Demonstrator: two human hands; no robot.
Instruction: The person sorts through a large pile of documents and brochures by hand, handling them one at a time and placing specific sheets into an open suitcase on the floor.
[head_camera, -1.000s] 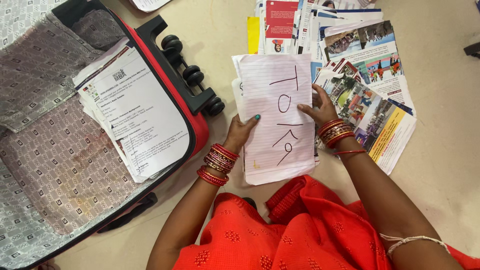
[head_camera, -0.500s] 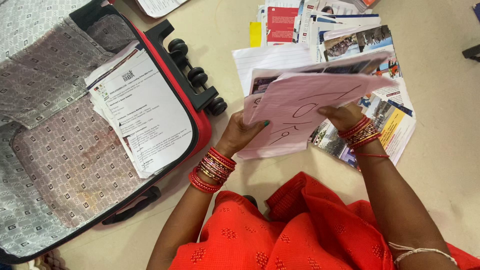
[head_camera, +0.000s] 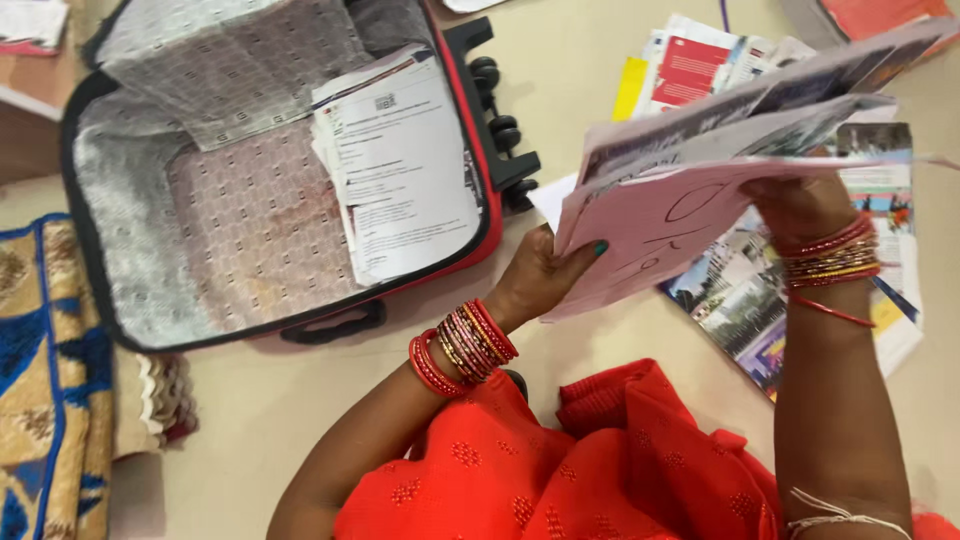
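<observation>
An open red suitcase (head_camera: 300, 190) with grey patterned lining lay at ten o'clock, a pile of printed sheets (head_camera: 400, 170) resting inside it against its right wall. A patterned rug (head_camera: 45, 380) sat at eight o'clock. Brochures (head_camera: 760, 300) were spread on the floor at three o'clock. Both hands held a lifted sheaf of papers (head_camera: 690, 190) at two o'clock, its pink lined sheet facing down and marked in ink. The left hand (head_camera: 540, 280) pinched the sheaf's lower left edge, thumb on top. The right hand (head_camera: 800, 205) gripped it from beneath, fingers curled around it.
</observation>
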